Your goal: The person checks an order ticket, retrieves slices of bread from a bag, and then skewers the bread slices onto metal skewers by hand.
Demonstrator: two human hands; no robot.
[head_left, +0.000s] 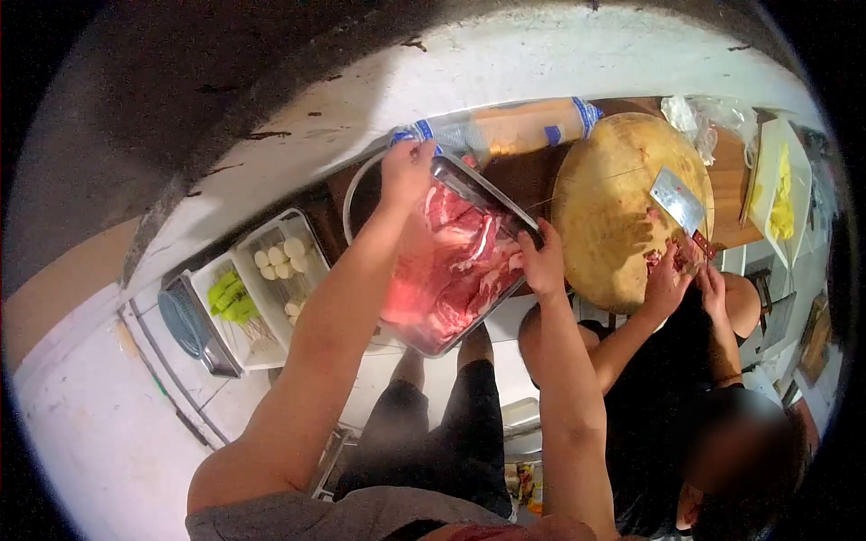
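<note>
A metal tray (487,192) holding large pieces of raw red meat (460,252) is tilted between my two hands. My left hand (408,171) is closed round the tray's upper left corner. At the right side, my right hand (543,260) grips the rim, its thumb on the inside. Behind the tray, part of a round, light-rimmed container (350,194) shows; the tray and my left arm hide the rest of it.
To the right, a co-worker's hands (672,279) are at a cleaver (677,200) and chopped meat on a round wooden block (600,198). Left are bins with skewered green food (233,298) and white pieces (281,260). A long bag (523,126) lies along the wall.
</note>
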